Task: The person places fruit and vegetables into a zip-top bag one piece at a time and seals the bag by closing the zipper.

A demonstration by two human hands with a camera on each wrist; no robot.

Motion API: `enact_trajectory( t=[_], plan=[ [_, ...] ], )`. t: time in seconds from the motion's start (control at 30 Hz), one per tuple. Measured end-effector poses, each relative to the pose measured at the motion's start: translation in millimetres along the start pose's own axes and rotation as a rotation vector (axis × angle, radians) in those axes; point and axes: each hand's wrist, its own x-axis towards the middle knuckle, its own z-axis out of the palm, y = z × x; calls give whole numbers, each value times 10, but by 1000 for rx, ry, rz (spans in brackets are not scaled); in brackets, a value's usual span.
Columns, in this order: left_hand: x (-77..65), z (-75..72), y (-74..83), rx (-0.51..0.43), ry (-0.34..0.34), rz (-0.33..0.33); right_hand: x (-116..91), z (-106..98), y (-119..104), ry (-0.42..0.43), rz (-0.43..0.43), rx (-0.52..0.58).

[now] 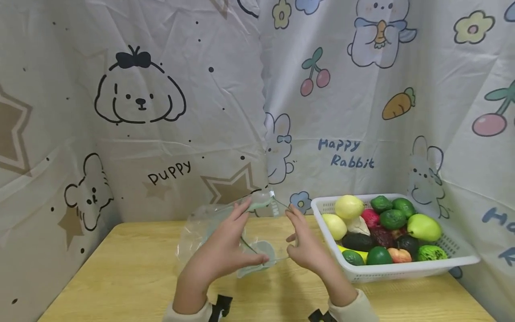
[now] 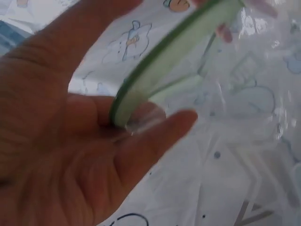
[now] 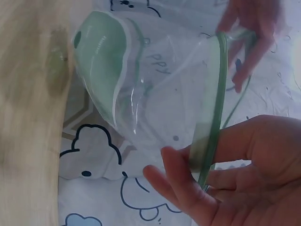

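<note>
A clear plastic zip bag point(image 1: 192, 237) with a green strip point(image 3: 214, 113) along its mouth is held up over the table. My left hand point(image 1: 223, 243) grips one side of the mouth, the strip's edge point(image 2: 157, 63) running between its fingers. Across from it, my right hand point(image 1: 309, 248) pinches the other side of the strip between thumb and fingers. The mouth is spread wide between both hands. A pale green panel point(image 3: 103, 61) covers the far end of the bag in the right wrist view. I see nothing loose inside it.
To the right stands a white plastic basket point(image 1: 458, 255) of lemons, avocados, a green pear point(image 1: 424, 227) and other produce. The wooden table point(image 1: 132, 255) runs under everything. A printed curtain point(image 1: 225, 112) hangs along the back and sides.
</note>
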Motion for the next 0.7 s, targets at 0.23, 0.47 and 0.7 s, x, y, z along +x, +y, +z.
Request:
enact_trajectory(
  t=[0.23, 0.47, 0.7],
  plan=[
    [-29, -100, -60, 24, -6, 58, 27, -221, 7, 40, -40, -64],
    [-29, -115, -21, 73, 96, 23, 97, -610, 268, 256, 78, -97],
    [-30, -97, -11, 86, 84, 12, 29, -947, 964, 296, 393, -192]
  ],
)
